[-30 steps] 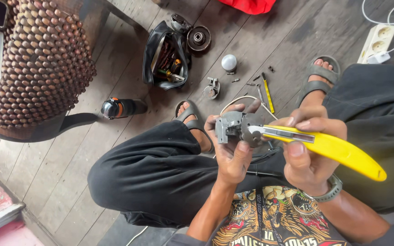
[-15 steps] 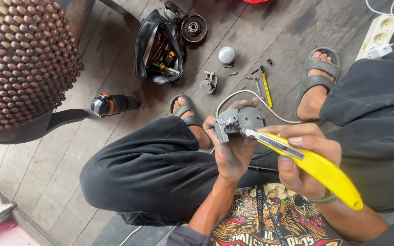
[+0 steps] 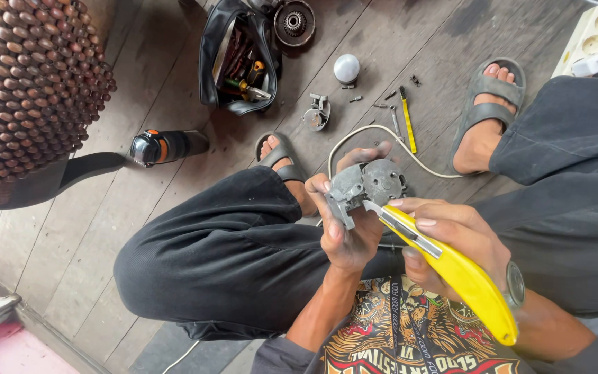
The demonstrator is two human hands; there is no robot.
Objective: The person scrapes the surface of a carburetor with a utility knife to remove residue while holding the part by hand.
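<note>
Grey metal housing (image 3: pixel 366 185) sits clamped in my left hand (image 3: pixel 346 232), fingers wrapped tight around it. My right hand (image 3: pixel 455 239) grips the yellow knife (image 3: pixel 451 266), fingers closed on its handle, blade tip touching the housing.

A: The knife (image 3: pixel 451 266) tip sits against the grey housing (image 3: pixel 368 187); whether it goes in, I can't tell.

B: The power strip (image 3: pixel 593 34) runs off the top edge, and the loose screws (image 3: pixel 389 97) are too small to sort.

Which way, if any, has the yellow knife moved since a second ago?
Yes. Against the sandal on the floor, the knife handle swung down toward the shirt; its tip stays at the grey metal part.
</note>
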